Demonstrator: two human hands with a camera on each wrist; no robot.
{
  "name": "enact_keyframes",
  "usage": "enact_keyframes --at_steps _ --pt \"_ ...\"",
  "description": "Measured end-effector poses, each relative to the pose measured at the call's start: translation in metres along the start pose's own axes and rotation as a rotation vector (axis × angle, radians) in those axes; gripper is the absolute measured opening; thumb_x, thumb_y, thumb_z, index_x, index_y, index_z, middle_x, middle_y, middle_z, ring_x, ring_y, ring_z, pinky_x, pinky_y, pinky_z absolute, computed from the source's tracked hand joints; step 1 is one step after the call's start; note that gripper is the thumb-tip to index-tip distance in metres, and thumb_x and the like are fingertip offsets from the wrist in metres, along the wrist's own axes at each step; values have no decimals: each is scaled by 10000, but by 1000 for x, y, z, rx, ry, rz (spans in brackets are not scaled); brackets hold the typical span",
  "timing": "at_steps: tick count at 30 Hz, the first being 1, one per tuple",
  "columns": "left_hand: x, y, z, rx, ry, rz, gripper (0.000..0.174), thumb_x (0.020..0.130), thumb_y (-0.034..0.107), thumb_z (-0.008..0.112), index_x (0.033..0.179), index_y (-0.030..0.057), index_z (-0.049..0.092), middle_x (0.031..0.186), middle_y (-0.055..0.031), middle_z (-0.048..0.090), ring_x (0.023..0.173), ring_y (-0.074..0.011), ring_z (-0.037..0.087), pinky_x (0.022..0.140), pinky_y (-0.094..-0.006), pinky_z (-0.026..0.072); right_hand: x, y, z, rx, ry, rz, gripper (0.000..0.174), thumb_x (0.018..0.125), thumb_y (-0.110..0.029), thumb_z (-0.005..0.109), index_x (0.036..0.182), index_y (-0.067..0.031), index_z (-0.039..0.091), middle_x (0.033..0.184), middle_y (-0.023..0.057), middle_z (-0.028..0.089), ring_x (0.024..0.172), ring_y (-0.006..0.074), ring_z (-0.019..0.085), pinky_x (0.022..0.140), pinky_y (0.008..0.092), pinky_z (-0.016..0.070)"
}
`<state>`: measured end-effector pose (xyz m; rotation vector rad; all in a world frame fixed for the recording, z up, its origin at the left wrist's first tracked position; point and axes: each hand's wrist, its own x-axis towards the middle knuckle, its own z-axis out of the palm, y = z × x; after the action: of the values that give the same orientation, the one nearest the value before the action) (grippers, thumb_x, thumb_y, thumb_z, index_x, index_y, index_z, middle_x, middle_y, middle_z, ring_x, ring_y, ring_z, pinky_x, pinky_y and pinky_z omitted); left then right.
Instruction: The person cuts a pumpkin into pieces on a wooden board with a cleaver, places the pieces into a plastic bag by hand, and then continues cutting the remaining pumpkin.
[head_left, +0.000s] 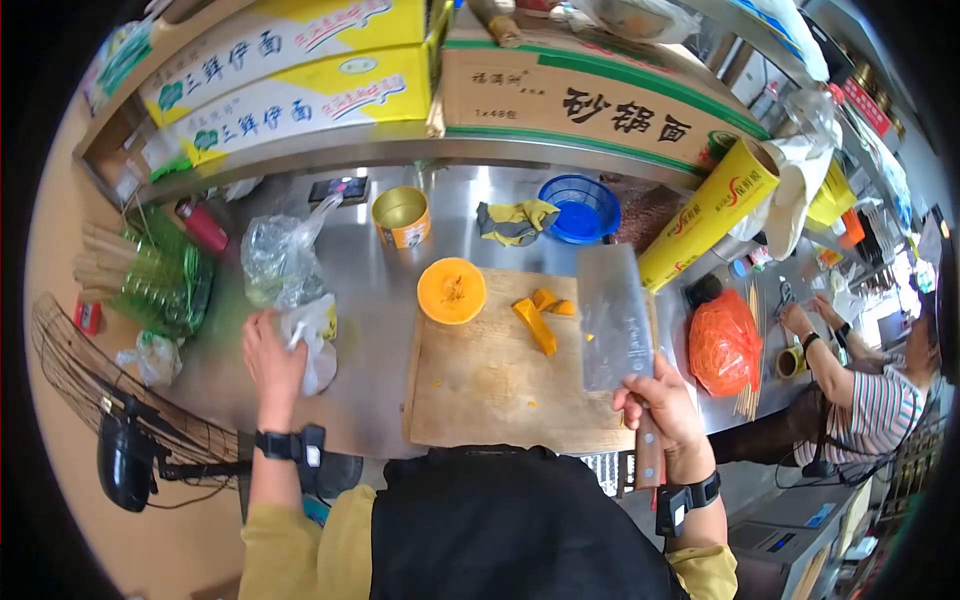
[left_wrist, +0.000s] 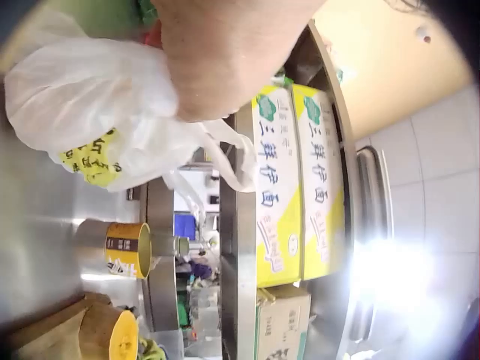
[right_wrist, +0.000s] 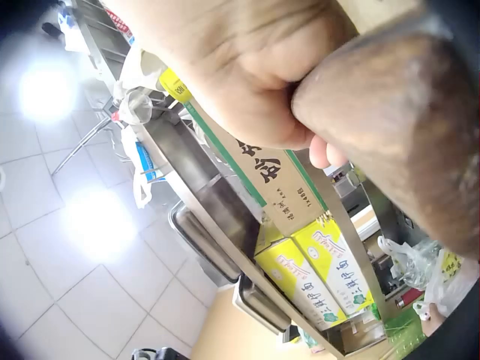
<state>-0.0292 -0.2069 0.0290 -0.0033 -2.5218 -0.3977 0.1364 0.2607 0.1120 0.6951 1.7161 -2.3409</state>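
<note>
My right hand (head_left: 662, 408) grips a cleaver (head_left: 612, 320) by its wooden handle (right_wrist: 397, 112), with the broad blade raised over the right side of the cutting board (head_left: 480, 390). To the left, my left hand (head_left: 273, 358) is at the side of a white plastic bag (left_wrist: 97, 97) with a yellow printed patch, thumb nearest it. Its fingertips are partly hidden. A cut pumpkin half (head_left: 452, 291), orange flesh and seeds upward, sits at the board's upper left corner. Several pumpkin pieces (head_left: 536, 325) lie near the board's top edge.
Behind the board stand a yellow tin (head_left: 401, 217), a cloth (head_left: 517, 222) and a blue basket (head_left: 580, 209). A cling film roll (head_left: 710, 215) and a red bag (head_left: 724, 345) are on the right. Noodle boxes (head_left: 600, 100) fill the shelf. Another person (head_left: 860, 400) works at far right.
</note>
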Motion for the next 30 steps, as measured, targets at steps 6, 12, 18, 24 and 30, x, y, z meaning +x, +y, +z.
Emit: enact_keyframes --at_steps 6,12,18,24,30 --pt "-9 178 -5 -686 -313 671 350 774 122 700 1102 74 588 1172 -149 525 1108 -350 497 964 -426 413 36 32 20 -26 -77 140 289 930 -40 527 1206 -30 441 735 87 622 540 101 561 484 242 496" --pt "-42 248 76 -867 -453 781 221 830 52 639 1046 71 594 1054 -103 560 996 -325 552 845 -423 460 31 42 37 43 -168 117 345 949 -65 516 1275 -26 410 758 89 637 524 90 554 474 237 493" --pt "-36 258 128 -860 -717 575 199 841 -25 578 1027 43 602 1057 -112 577 1006 -327 563 848 -400 468 -10 46 -19 113 22 13 391 952 -57 509 1321 -35 383 753 81 623 511 88 544 465 239 492" --pt "-26 250 173 -501 -574 1069 326 808 -18 562 1119 61 616 1127 -88 577 1133 -291 525 918 -384 475 -61 79 -59 -416 210 -61 193 959 -87 547 1136 -47 482 678 38 601 508 85 560 466 243 451" --pt "-10 260 170 -394 -967 943 398 828 36 632 1222 56 577 1161 -105 608 1037 -309 577 893 -389 492 -53 104 -48 -1172 -172 -90 190 895 -186 591 1018 -66 509 759 222 627 762 432 621 672 515 487"
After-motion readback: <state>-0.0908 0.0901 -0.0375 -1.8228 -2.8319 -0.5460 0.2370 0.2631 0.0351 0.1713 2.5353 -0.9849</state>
